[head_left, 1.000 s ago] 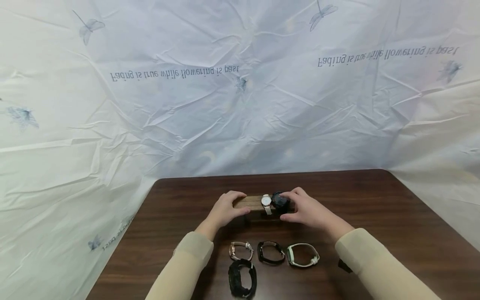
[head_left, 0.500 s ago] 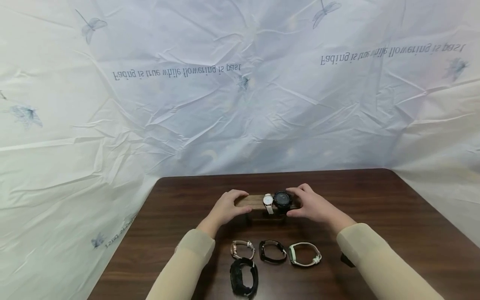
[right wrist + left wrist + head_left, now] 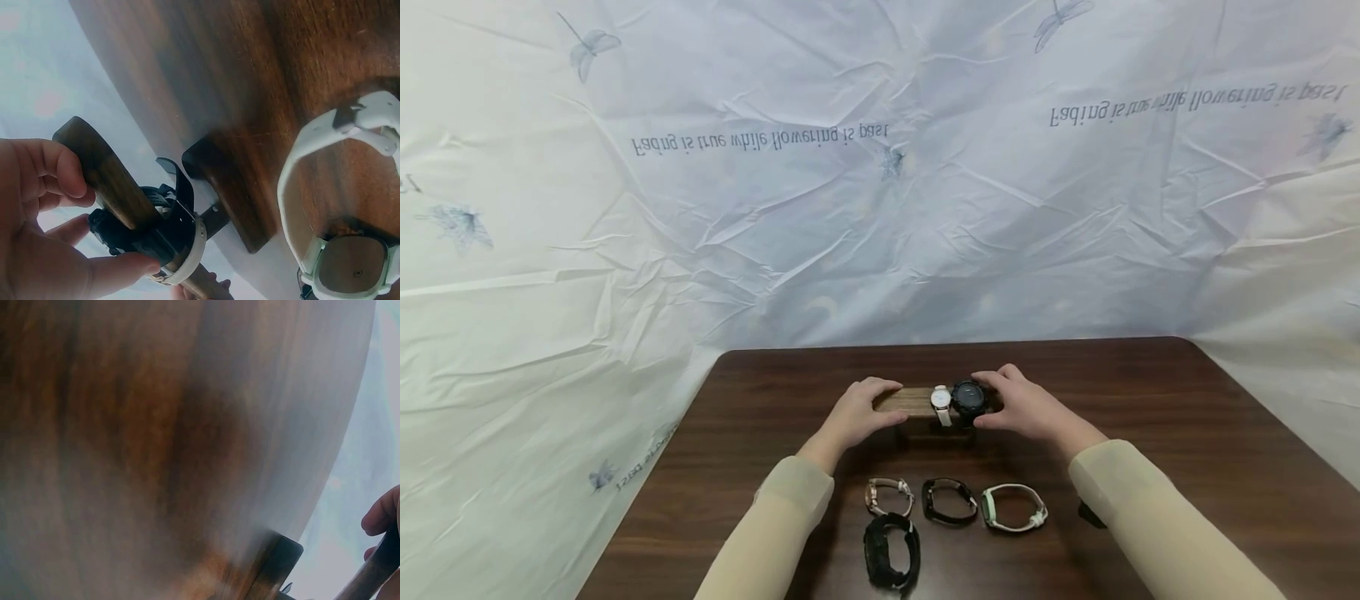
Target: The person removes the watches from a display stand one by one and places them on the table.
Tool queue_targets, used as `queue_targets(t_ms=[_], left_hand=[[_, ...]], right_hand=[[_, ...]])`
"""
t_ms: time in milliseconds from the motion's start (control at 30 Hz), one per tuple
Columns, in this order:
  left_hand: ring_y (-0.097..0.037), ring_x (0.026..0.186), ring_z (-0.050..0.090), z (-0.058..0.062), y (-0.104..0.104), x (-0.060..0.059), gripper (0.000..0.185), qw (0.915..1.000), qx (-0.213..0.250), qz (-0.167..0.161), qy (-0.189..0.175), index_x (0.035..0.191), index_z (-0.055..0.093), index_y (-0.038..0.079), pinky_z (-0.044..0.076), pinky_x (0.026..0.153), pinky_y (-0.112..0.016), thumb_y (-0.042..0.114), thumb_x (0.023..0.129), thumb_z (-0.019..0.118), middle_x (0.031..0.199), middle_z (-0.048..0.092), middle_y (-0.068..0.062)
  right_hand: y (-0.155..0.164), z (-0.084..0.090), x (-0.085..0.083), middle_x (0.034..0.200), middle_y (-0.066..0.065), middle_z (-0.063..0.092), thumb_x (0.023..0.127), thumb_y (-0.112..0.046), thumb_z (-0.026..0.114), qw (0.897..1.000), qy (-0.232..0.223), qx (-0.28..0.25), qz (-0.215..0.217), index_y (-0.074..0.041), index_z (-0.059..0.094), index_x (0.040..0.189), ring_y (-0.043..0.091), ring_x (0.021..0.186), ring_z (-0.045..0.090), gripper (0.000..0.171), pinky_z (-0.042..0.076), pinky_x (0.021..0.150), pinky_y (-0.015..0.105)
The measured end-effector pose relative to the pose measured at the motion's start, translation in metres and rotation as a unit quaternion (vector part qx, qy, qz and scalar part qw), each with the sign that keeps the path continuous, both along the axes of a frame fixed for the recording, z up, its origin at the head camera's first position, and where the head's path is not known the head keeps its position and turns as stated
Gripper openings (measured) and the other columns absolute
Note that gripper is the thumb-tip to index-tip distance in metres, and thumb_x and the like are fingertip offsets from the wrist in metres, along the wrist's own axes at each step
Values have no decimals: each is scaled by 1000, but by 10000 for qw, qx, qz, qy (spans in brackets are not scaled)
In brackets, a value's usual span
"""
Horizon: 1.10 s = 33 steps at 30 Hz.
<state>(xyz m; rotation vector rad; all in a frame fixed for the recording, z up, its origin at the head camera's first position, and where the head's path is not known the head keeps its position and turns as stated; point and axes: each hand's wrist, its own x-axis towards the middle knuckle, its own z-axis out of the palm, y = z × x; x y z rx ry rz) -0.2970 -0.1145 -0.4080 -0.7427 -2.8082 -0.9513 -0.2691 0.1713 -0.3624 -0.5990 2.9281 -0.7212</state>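
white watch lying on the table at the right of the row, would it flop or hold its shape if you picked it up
The white watch lies with its strap standing in a closed loop, so it would probably hold that shape, flexing rather than flopping. The strap looks smooth and rubbery in the right wrist view, likely grippy. It seems light; the case would hang lowest.

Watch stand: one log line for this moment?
left hand: grips watch stand | right hand: holds black watch on bar | white watch: mounted
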Motion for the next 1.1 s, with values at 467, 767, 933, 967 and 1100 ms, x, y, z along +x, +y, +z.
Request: queue_targets(t_ms=[467, 767, 933, 967, 1100], left_hand=[[-19, 112, 39, 2, 2, 0, 57, 10000, -83, 24, 36, 118, 49, 32, 37, 86, -42, 62, 69, 54, 122, 44, 6], [-18, 111, 40, 3, 3, -2, 57, 10000, -72, 12, 35, 116, 49, 32, 37, 86, -41, 62, 69, 55, 120, 45, 6], [-19, 111, 40, 4, 3, -1, 56, 10000, -19, -3, 59, 116, 50, 30, 37, 86, -42, 61, 69, 55, 120, 46, 4], [-19, 111, 40, 4, 3, -1, 56, 10000, -16, 3, 59, 116, 50, 30, 37, 86, -42, 61, 69, 56, 120, 46, 4], [-18, 110, 40, 3, 2, 0, 56, 10000, -38, 43, 74, 116, 50, 30, 37, 86, -40, 60, 70, 56, 120, 46, 6]], right_hand=[[-6, 5, -5, 106, 8, 35, 71, -38, 69, 9994, 170, 270, 143, -25, 40, 127, 17, 75, 49, 64, 41, 61, 33], [2, 4, -6, 108, 8, 35, 72, -38, 69, 9995, 116, 309, 31, -26, 39, 127, 18, 76, 50, 64, 41, 60, 33], [6, 2, -6, 108, 8, 35, 72, -38, 69, 9995, 125, 286, -17, -25, 39, 127, 17, 78, 50, 64, 41, 61, 34], [6, 2, -5, 108, 8, 36, 72, -38, 69, 9995, 125, 303, -41, -25, 39, 127, 17, 77, 50, 64, 41, 61, 33], [7, 2, -4, 109, 8, 36, 72, -37, 68, 9994, 91, 322, -81, -25, 39, 127, 17, 79, 50, 64, 41, 61, 34]])
